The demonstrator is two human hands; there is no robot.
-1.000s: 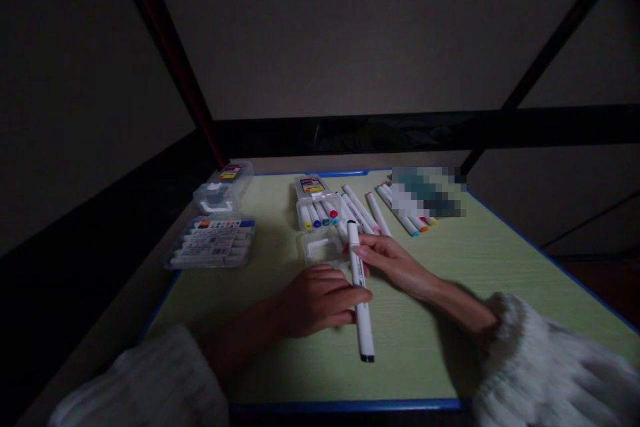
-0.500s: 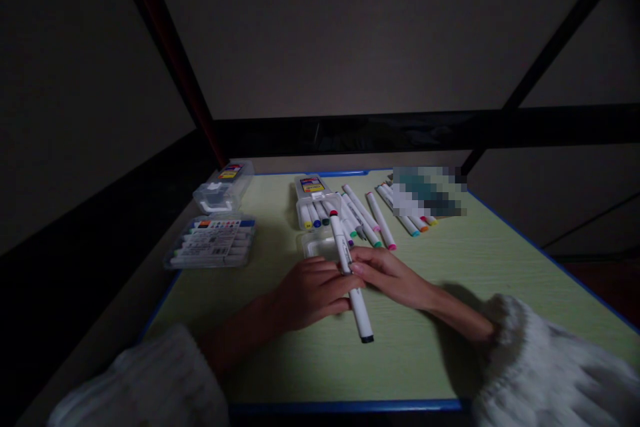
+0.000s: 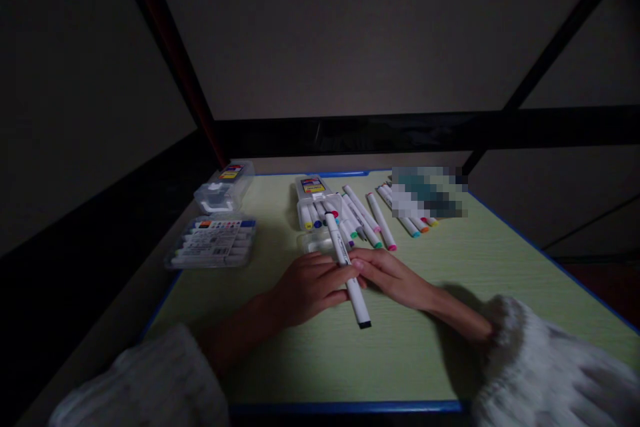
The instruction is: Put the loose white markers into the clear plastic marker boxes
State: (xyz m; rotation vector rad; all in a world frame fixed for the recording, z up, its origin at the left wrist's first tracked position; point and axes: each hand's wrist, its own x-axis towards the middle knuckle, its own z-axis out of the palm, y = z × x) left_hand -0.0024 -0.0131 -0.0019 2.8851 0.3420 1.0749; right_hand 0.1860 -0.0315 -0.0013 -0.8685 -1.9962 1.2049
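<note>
A white marker (image 3: 354, 291) with black ends is held at a slant over the near middle of the table, its lower end pointing toward me. My left hand (image 3: 313, 287) grips it from the left, fingers closed across its barrel. From the other side, my right hand (image 3: 387, 278) pinches the same marker near its middle, with the thumb on the barrel. The fingers of both hands meet there. Just beyond them lies a clear plastic case (image 3: 306, 240), its far part holding several markers with yellow, blue, green and red ends.
Loose white markers (image 3: 381, 221) with coloured ends lie right of the case. More markers (image 3: 400, 208) sit beside a pixelated patch at the far right. A filled clear case (image 3: 210, 243) and another clear case (image 3: 226, 187) stand at the left. The green table (image 3: 320, 367) has blue edges.
The held marker has shifted slightly up and left, and its upper end now shows black beside the red-ended marker in the case. Both hands keep hold of it.
</note>
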